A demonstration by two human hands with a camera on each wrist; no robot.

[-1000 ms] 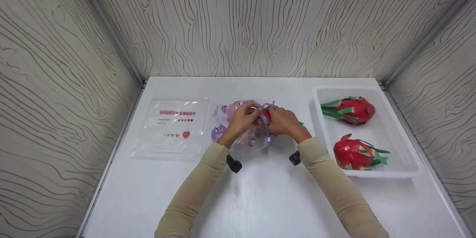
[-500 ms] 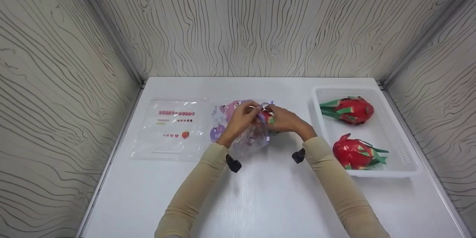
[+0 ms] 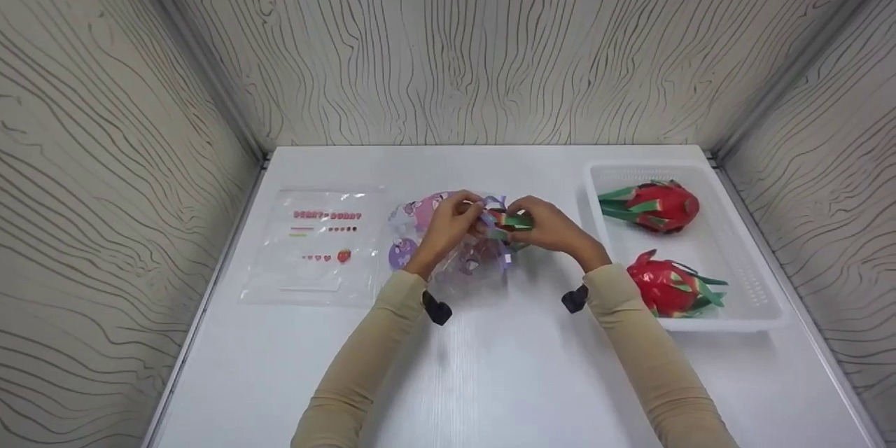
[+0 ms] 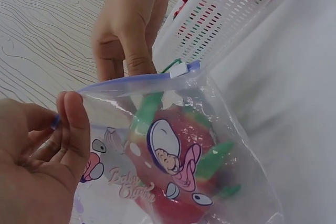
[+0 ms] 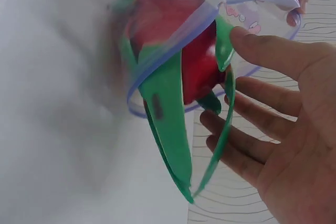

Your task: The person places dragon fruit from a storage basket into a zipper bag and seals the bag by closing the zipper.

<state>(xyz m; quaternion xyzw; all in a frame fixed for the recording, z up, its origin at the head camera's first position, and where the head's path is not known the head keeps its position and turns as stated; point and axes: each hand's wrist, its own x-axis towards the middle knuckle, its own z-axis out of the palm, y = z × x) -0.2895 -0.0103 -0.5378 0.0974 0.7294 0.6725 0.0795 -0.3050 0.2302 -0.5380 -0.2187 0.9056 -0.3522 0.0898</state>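
Note:
In the left wrist view, my left hand (image 4: 44,161) pinches the purple-edged mouth of a clear slider zip bag (image 4: 126,184) printed with cartoon figures. A red artificial dragon fruit (image 5: 199,72) with green leaves lies mostly inside it. Its long leaf tips stick out through the mouth in the right wrist view. My right hand (image 5: 294,124) is at that mouth, thumb and fingers loosely extended on either side of the leaves, fingertips right at them. From the head view, both hands meet over the bag at mid-table, left hand (image 3: 448,231) beside right hand (image 3: 556,227).
To the right stands a white perforated basket (image 3: 759,322) holding two more dragon fruits, one at the back (image 3: 665,206) and one in front (image 3: 668,287). A flat clear bag (image 3: 315,273) with red lettering lies at left. Wood-grain panels (image 3: 448,49) enclose the table.
The dragon fruit has gone left, deeper into the bag, and its leaves have come into sight at the mouth. My right hand has drawn back rightward along it; the left stays nearly still.

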